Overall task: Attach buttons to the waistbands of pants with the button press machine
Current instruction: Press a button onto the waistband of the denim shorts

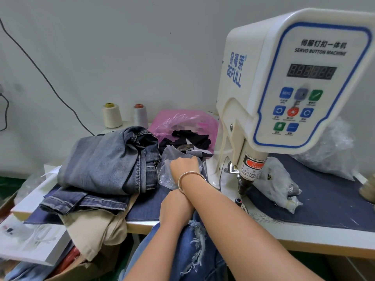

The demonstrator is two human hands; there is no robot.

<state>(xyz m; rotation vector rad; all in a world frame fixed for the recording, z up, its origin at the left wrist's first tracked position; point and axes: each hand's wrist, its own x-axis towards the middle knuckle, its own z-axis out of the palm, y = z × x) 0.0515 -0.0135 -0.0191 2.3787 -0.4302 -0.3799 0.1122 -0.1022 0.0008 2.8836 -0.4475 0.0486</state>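
At the right of the frame, the button press machine (284, 88) carries blue "BEFULL" lettering with Chinese characters on its side. Its front panel (310, 82) reads "SERVO BUTTON MACHINE" under Chinese text. Lower, the warning sticker (250, 169) on the press head partly reads "TAKE CARE OF YOUR FINGER".

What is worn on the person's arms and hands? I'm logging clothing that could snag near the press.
Both forearms are bare, with no sleeves or gloves in view. The right hand has one thin metal bangle round its wrist. The left hand shows nothing worn, though the right forearm crosses over part of it. No rings can be seen.
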